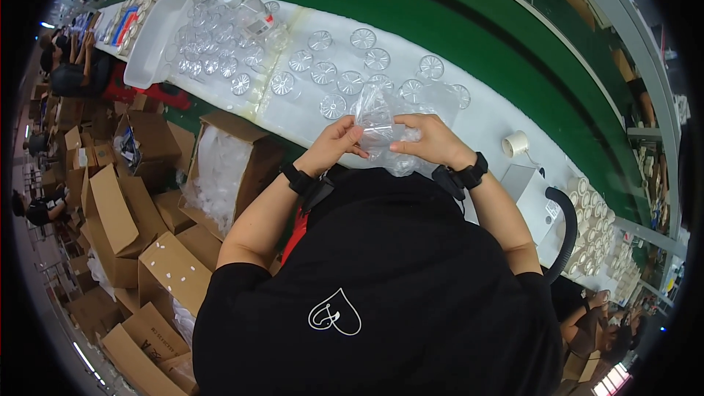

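Note:
Near the table's front edge, I hold a crinkled clear plastic bag (375, 106) between my two hands. My left hand (339, 144) pinches the bag's left side, fingers bent. On the other side, my right hand (434, 139) is closed around it, thumb and fingers pressing inward. A clear shape shows between the hands; whether it is a separate piece inside the bag I cannot tell. Just beyond stand several clear round pieces (323, 72) with a spoke-like pattern, spread over the white table (469, 136). One such clear piece (333, 106) sits closest to my left hand.
Clear pieces crowd the table's left, beside a clear plastic bottle (249, 9) and a white tub (158, 44). At right are a white cup-shaped piece (515, 144), a grey box (532, 202) with a black hose (566, 227). Cardboard cartons (180, 268) pile up at left.

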`<state>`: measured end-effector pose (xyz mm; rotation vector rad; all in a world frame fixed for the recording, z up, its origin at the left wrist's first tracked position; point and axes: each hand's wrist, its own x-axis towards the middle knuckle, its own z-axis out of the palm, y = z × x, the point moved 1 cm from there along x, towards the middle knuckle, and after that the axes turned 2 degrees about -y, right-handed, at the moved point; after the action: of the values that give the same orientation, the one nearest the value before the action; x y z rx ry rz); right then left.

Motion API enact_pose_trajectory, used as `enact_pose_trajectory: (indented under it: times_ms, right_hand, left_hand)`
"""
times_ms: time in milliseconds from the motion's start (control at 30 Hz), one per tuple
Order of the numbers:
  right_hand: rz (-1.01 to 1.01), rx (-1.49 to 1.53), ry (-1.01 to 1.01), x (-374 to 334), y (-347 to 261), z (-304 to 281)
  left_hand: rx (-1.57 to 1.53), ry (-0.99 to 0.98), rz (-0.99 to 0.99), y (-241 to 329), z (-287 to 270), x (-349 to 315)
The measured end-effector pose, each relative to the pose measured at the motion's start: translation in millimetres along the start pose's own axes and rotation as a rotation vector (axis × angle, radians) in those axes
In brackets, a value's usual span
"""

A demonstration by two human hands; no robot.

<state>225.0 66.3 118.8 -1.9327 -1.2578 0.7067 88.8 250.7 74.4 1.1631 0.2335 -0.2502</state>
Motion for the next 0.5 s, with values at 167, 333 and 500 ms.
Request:
enact_pose_trajectory:
  times_ms: [167, 333, 500]
  right_hand:
    - [0.045, 0.321, 0.025, 4.8, -4.3, 2.0]
    - [0.139, 0.336, 0.138, 4.6, -12.5, -17.5]
    - [-0.021, 0.111, 0.134, 5.9, -40.4, -28.3]
  left_hand:
    - [-0.198, -0.014, 0.027, 10.1, 14.7, 2.0]
    - [-0.208, 0.001, 0.054, 7.0, 14.5, 6.3]
    - [0.394, 0.023, 0.023, 13.7, 20.5, 6.5]
